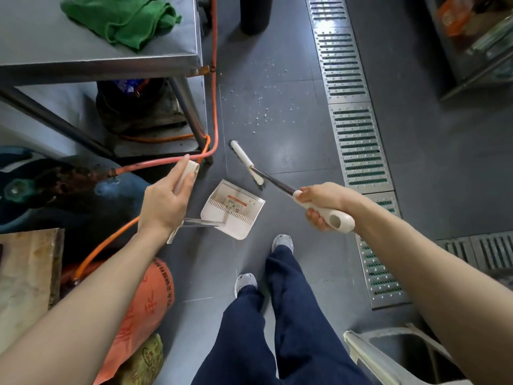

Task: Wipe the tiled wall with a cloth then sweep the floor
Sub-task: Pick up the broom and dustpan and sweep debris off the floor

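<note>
Both hands are closed, right hand around the broom handle, left hand around the dustpan handle; beyond the broom head lie white crumbs, best drawn back with low strokes.

Table leg, hose beside crumbs

You are standing in the working back area of a commercial kitchen: a stainless-steel prep table stands on dark grey floor tiles, and a long run of slotted metal drain grates cuts across that floor. An orange rubber gas hose runs down beside the table leg toward a dark blue gas cylinder lying at your left. An orange printed woven sack slumps against a wooden board beside it.
</note>
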